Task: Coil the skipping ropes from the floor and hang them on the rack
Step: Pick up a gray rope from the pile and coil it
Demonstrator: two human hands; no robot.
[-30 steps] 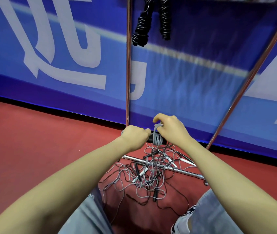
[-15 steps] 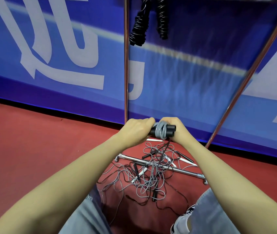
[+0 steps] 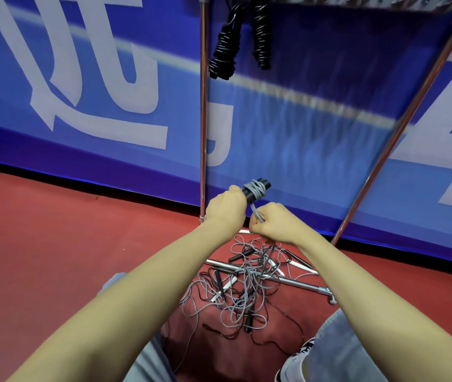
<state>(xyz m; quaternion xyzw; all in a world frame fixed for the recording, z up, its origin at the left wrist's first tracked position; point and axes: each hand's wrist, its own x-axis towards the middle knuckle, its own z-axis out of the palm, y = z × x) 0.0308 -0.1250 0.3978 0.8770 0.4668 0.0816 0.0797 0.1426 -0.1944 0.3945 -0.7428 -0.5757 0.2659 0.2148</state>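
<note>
Both arms reach forward from the near edge, forearms converging at mid-frame above the floor. The left hand (image 3: 226, 206) is fisted round the black handles (image 3: 257, 188), knuckles up, the handle ends poking out up and to the right. Grey cord (image 3: 255, 190) is wrapped in several turns round those handles. The right hand (image 3: 273, 224) sits just below and right of the left, nearly touching it, fingers curled and pinching the free run of the grey cord where it drops off the bundle.

Below the hands a tangle of ropes (image 3: 242, 293) lies on the red floor (image 3: 53, 244): grey and thin black cords, a few black and white handles mixed in, draped over the rack's chrome base bar (image 3: 296, 283). One thin black cord trails out toward the near right.

The rack's left upright (image 3: 203, 119) stands straight up just left of the hands; the right upright (image 3: 401, 128) slants away at right. Two coiled black ropes (image 3: 227, 48) hang from the top rail, above the hands and well apart from them. Behind the rack a blue banner wall (image 3: 95, 92) with large white lettering meets the floor along a dark strip.

Grey-trousered knees sit at the near edge on both sides of the pile, with a patterned shoe (image 3: 299, 359) at near right. Bare red floor stretches off to the left; the rack frame and wall close off the far side.
</note>
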